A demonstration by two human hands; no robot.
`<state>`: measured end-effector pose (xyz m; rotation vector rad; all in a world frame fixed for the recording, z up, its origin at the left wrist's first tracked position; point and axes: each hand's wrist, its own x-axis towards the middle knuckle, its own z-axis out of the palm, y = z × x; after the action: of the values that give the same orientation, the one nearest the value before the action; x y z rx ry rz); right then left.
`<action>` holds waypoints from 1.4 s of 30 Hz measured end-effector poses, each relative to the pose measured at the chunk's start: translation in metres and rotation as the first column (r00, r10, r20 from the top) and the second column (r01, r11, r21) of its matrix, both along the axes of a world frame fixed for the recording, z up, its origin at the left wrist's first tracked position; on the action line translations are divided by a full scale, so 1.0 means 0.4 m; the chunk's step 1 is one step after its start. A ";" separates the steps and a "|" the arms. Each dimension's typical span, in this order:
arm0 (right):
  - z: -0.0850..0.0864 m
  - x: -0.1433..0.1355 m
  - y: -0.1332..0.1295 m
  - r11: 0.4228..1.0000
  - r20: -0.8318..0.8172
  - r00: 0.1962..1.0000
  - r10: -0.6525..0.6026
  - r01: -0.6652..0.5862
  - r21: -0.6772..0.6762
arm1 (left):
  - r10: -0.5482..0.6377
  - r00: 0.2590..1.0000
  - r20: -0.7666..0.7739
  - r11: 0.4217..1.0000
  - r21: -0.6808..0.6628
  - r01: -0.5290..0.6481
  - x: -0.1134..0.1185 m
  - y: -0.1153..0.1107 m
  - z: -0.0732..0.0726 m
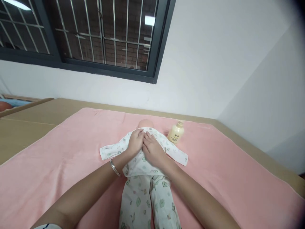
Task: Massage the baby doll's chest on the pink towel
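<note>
A baby doll lies on its back on a pink blanket [76, 152], dressed in a white patterned top [140, 167] and matching trousers [137, 197]. Its head [145, 123] shows only partly beyond the collar. My left hand [135, 141] rests flat on the upper chest of the top, with a silver bracelet on the wrist. Beside it my right hand [153, 149] lies on the chest too, fingers stretched out and its fingertips touching the left hand. Both hands hold nothing. To the right of the doll's shoulder is a pale yellow bottle [175, 133].
The blanket covers a wooden surface [35, 113] that meets a white wall [195, 63]. A dark-framed window [152, 76] with metal bars is in the wall above. At the far left, blue and reddish items [6, 105] lie beyond a wooden edge.
</note>
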<state>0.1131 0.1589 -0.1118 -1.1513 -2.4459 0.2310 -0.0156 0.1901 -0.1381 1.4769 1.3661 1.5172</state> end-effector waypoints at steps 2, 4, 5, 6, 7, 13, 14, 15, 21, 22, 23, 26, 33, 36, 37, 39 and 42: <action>-0.005 0.018 0.034 1.000 0.032 0.999 -0.022 0.022 -0.007 | 0.036 0.994 -0.099 0.997 0.068 -0.030 0.007 -0.003 -0.023; -0.003 0.041 0.069 0.996 0.016 0.997 -0.072 0.072 -0.043 | 0.074 0.982 -0.171 0.993 0.104 -0.057 0.012 -0.008 -0.031; -0.001 0.050 0.081 0.992 0.007 0.994 -0.106 0.106 -0.062 | 0.089 0.977 -0.192 0.991 0.111 -0.068 0.014 -0.010 -0.032; 0.001 0.055 0.088 0.986 0.006 0.989 -0.147 0.147 -0.075 | 0.100 0.973 -0.208 0.990 0.115 -0.077 0.015 -0.010 -0.032; 0.002 0.056 0.088 0.977 0.017 0.980 -0.197 0.198 -0.075 | 0.107 0.970 -0.219 0.989 0.120 -0.082 0.015 -0.011 -0.032; 0.001 0.005 0.010 0.975 0.144 0.965 -0.218 0.209 0.075 | 0.121 0.971 -0.205 0.986 0.141 -0.093 0.014 -0.010 -0.034; 0.001 0.002 0.007 0.986 0.144 0.977 -0.159 0.148 0.079 | 0.121 0.972 -0.204 0.986 0.140 -0.093 0.014 -0.011 -0.034; 0.002 0.004 0.011 0.992 0.134 0.985 -0.110 0.101 0.069 | 0.120 0.971 -0.208 0.986 0.140 -0.092 0.014 -0.012 -0.035; 0.009 0.041 0.068 0.972 0.040 0.973 -0.229 0.231 -0.045 | 0.128 0.948 -0.290 0.985 0.149 -0.088 0.015 -0.014 -0.037; 0.009 0.038 0.061 0.960 0.060 0.960 -0.275 0.278 -0.039 | 0.129 0.946 -0.296 0.985 0.145 -0.089 0.016 -0.015 -0.038; 0.008 0.033 0.049 0.950 0.092 0.947 -0.309 0.312 -0.026 | 0.131 0.946 -0.296 0.986 0.141 -0.092 0.016 -0.015 -0.039; 0.002 0.008 -0.004 0.952 0.189 0.933 -0.306 0.301 0.051 | 0.138 0.953 -0.270 0.985 0.136 -0.104 0.014 -0.015 -0.040; 0.002 0.032 0.030 0.968 0.101 0.963 -0.248 0.250 -0.002 | 0.149 0.898 -0.413 0.982 0.171 -0.084 0.017 -0.030 -0.043; 0.000 0.059 0.074 0.962 0.029 0.963 -0.267 0.268 -0.045 | 0.162 0.825 -0.542 0.983 0.161 -0.088 0.027 -0.047 -0.047; -0.002 0.063 0.082 0.961 0.022 0.962 -0.272 0.273 -0.050 | 0.167 0.802 -0.573 0.984 0.153 -0.095 0.029 -0.051 -0.047; -0.005 0.065 0.086 0.956 0.036 0.956 -0.290 0.291 -0.043 | 0.171 0.771 -0.613 0.985 0.133 -0.113 0.028 -0.053 -0.044; 0.000 0.051 0.061 0.945 0.097 0.941 -0.323 0.327 -0.023 | 0.138 0.747 -0.650 0.990 0.088 -0.106 0.015 -0.041 -0.029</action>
<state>0.1335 0.1832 -0.1118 -1.5921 -2.2890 0.1271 -0.0095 0.1738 -0.1496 2.1100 1.8599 1.1298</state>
